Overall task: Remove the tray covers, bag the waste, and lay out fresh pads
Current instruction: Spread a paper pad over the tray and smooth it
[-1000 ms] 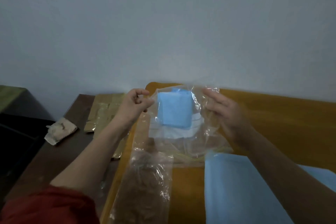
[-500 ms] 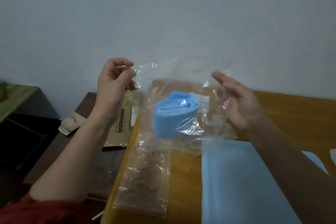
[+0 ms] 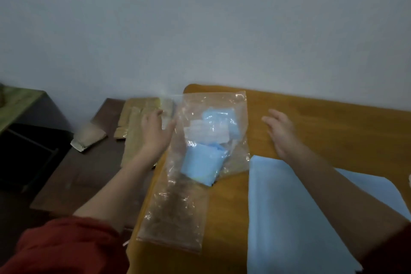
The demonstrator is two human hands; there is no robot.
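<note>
Lifted in both hands a moment earlier, the clear bag (image 3: 213, 140) now lies flat on the orange table (image 3: 322, 118) with its mouth toward the wall. The crumpled blue waste (image 3: 201, 165) and a pale wad sit inside its middle. The left hand (image 3: 155, 133) hovers at the bag's left edge with fingers spread and loose, pinching nothing; motion blur hides whether it touches the plastic. The right hand (image 3: 281, 133) is well clear on the other side, also spread flat above the wood. A second clear bag (image 3: 173, 213) lies partly under the first, reaching the near table edge. Just right of both, a fresh blue pad (image 3: 289, 207) lies on the table. Brown packets (image 3: 138, 115) rest on the dark side table (image 3: 89, 173) to the left. Bagging looks nearly done. To finish well, I would press the air out with a flat palm, close the mouth fully, then slide the bag leftward so the slippery plastic does not drag the pad.
</note>
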